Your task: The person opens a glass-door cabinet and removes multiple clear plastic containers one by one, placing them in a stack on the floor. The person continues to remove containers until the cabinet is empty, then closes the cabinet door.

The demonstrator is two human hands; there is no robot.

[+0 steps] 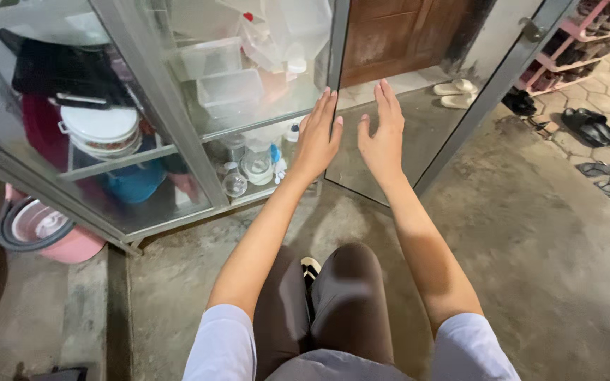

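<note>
Hands spread flat: left hand at glass door edge, right hand on pane; push evenly, fingers clear of frame.

Cabinet opening: free between the frame post and the swung glass door.
Shelves: crowded with plastic containers and glass jars.
Floor: bare concrete rightward.
</note>
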